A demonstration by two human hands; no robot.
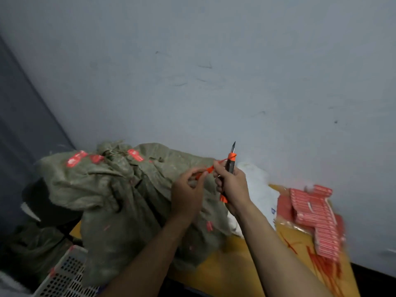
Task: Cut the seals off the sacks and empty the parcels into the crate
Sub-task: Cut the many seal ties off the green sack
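A green woven sack (120,189) lies slumped on the yellow table (235,264), its tied neck at the top left with red seal tags (135,154). My left hand (188,189) pinches one end of an orange seal strap (211,168). My right hand (232,185) grips an orange and black utility knife (231,162), blade pointing up, with the strap looped over the knife near the blade. A white perforated crate (64,275) shows at the lower left corner.
Stacks of red seal tags (312,213) with loose red straps (325,266) lie on the table at the right, next to a white bag (257,189). A blue-grey wall (214,71) stands close behind. A dark object (42,202) sits left of the sack.
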